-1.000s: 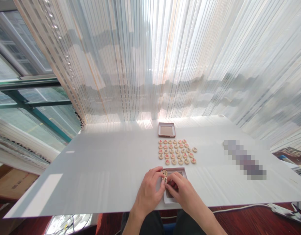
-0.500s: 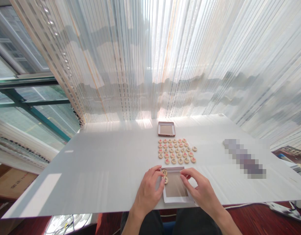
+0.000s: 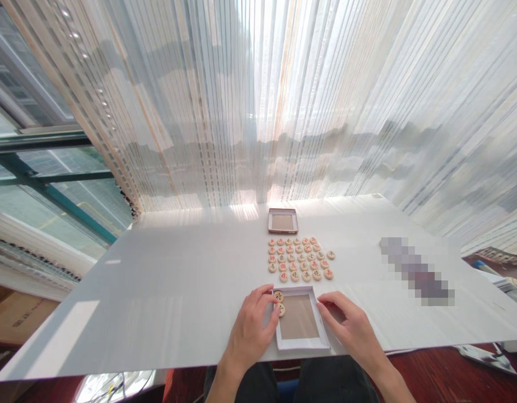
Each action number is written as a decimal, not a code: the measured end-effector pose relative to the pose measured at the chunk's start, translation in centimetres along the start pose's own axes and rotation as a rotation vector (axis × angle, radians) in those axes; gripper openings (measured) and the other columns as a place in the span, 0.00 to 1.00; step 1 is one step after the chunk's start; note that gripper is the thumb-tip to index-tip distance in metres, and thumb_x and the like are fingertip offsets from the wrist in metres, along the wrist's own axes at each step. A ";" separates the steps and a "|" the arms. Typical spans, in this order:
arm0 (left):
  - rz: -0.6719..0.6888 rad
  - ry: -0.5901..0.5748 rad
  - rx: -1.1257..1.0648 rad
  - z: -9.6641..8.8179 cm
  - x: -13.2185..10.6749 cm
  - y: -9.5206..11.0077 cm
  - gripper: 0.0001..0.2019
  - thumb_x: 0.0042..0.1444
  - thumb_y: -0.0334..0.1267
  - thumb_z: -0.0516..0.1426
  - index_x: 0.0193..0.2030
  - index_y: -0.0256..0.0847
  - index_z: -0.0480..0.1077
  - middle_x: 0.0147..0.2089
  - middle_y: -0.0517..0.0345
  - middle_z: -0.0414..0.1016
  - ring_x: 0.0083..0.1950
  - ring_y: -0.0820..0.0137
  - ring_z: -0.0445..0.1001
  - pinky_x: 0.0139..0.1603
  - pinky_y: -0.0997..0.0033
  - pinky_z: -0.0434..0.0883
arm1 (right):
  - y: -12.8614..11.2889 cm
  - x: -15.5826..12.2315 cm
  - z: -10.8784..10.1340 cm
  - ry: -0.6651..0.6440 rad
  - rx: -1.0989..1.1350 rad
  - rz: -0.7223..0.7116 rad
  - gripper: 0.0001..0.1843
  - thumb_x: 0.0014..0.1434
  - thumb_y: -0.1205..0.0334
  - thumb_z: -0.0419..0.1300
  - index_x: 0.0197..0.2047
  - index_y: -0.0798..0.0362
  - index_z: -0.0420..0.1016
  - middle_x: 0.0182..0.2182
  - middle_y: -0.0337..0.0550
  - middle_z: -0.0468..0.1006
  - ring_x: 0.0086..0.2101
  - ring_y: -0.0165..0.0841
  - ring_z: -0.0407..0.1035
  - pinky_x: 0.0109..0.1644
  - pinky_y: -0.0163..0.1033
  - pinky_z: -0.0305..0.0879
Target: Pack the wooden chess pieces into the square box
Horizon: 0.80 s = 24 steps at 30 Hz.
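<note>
Left hand (image 3: pixel 248 323), fingers apart, touching pale wooden discs (image 3: pixel 282 311) in white rectangular box (image 3: pixel 305 342) | right hand (image 3: pixel 351 320), box's right side | finger closure indeterminate

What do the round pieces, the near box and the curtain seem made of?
Round pieces: probably wood, matte, pale tan around the red and black characters.
Near box: likely cardboard, with thin, dull white walls and a brown floor.
Curtain: sheer fabric, it seems, since light comes through its stripes.
</note>
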<state>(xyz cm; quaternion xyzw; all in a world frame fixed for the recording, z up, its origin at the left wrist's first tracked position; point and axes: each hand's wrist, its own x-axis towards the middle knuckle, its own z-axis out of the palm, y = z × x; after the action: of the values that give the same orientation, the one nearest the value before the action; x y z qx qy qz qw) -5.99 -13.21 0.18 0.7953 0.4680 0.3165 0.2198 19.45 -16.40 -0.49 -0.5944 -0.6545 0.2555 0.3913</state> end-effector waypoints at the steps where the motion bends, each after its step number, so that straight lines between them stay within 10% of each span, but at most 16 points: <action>1: 0.000 0.001 0.000 0.0 0.0 0.0 0.07 0.66 0.35 0.53 0.47 0.47 0.71 0.61 0.53 0.69 0.64 0.60 0.69 0.63 0.52 0.70 | 0.0 0.0 0.0 0.004 0.003 0.000 0.11 0.68 0.51 0.56 0.42 0.48 0.75 0.41 0.43 0.80 0.43 0.37 0.74 0.47 0.38 0.71; 14: 0.014 0.012 -0.004 -0.1 0.1 -0.1 0.07 0.66 0.35 0.54 0.47 0.46 0.72 0.61 0.51 0.70 0.63 0.58 0.70 0.62 0.50 0.72 | 1.1 4.8 -4.6 0.195 -0.125 -0.054 0.17 0.66 0.47 0.56 0.43 0.50 0.78 0.40 0.47 0.82 0.36 0.39 0.76 0.27 0.37 0.71; 24: 0.016 0.019 0.003 -0.2 0.0 0.1 0.07 0.66 0.34 0.54 0.46 0.46 0.72 0.60 0.52 0.71 0.63 0.59 0.70 0.62 0.51 0.72 | -1.9 10.5 -3.5 -0.013 -0.126 -0.205 0.14 0.68 0.52 0.55 0.45 0.50 0.77 0.40 0.45 0.81 0.38 0.36 0.75 0.37 0.38 0.72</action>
<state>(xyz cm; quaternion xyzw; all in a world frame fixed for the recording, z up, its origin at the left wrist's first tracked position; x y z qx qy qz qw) -6.06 -13.22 0.33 0.7962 0.4643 0.3252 0.2116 21.39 -6.88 5.20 -0.5458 -0.7293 0.1764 0.3730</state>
